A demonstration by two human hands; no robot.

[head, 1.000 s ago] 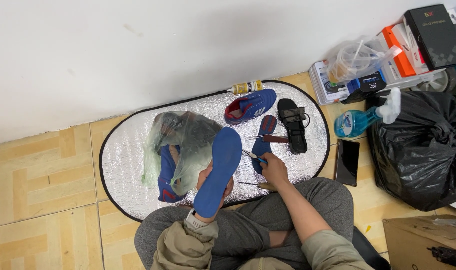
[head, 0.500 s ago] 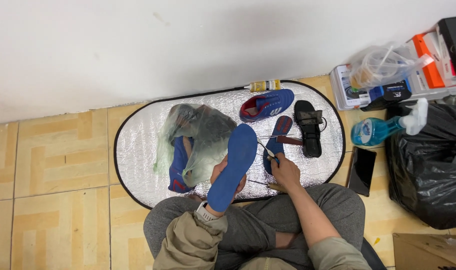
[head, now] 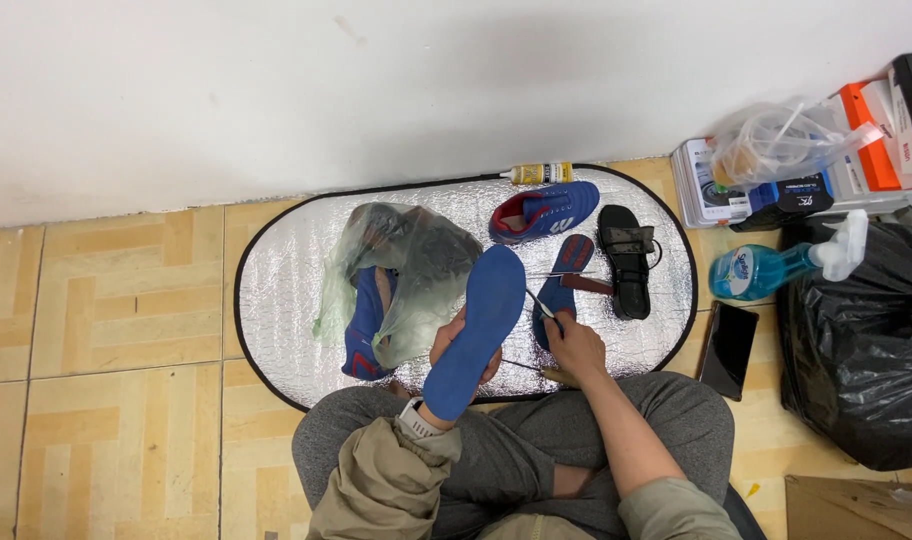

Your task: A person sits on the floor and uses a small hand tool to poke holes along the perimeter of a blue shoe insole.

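While seated cross-legged at the near edge of a silver foil mat (head: 276, 300): left hand (head: 454, 350) closed around a blue insole (head: 476, 330) from beneath, fingers wrapped on its underside, insole raised off the mat and tilted with its toe end toward the wall; right hand (head: 574, 345) just beside it, fingers pressed together on a thin metal tool (head: 539, 302) whose tip points at the insole's right edge. Under the right hand, flat on the mat, a second blue insole (head: 568, 270). Farther back, a blue football boot (head: 544, 212) on its side near a small glue bottle (head: 539, 174); a black sandal (head: 626, 262) to the right. Left of the hands, another blue boot (head: 364, 325) half inside a greenish plastic bag (head: 416, 270). Off the mat at right: a dark phone (head: 728, 350), a blue spray bottle (head: 776, 265), a black rubbish bag (head: 861, 350).
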